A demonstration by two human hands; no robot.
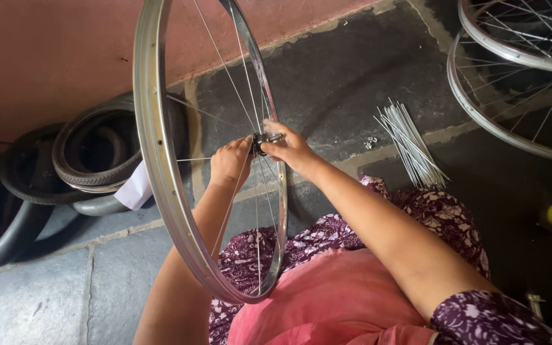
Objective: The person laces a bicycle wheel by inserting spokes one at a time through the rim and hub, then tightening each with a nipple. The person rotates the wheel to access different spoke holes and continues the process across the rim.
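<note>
Steel wheel rim (154, 147) upright; left hand (230, 163), right hand (289, 148) grip closed on hub (264, 139).

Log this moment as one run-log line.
left hand: at hub | right hand: gripping hub | wheel rim: upright over lap | loose spokes: on stone floor

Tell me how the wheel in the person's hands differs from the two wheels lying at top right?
The held wheel stands upright on edge, both hands at its hub; the spare wheels lie flat, overlapping on the stone floor. The held wheel shows few spokes with wide gaps; the spare wheels look fully spoked. All are bare metal rims, without tyres.
</note>
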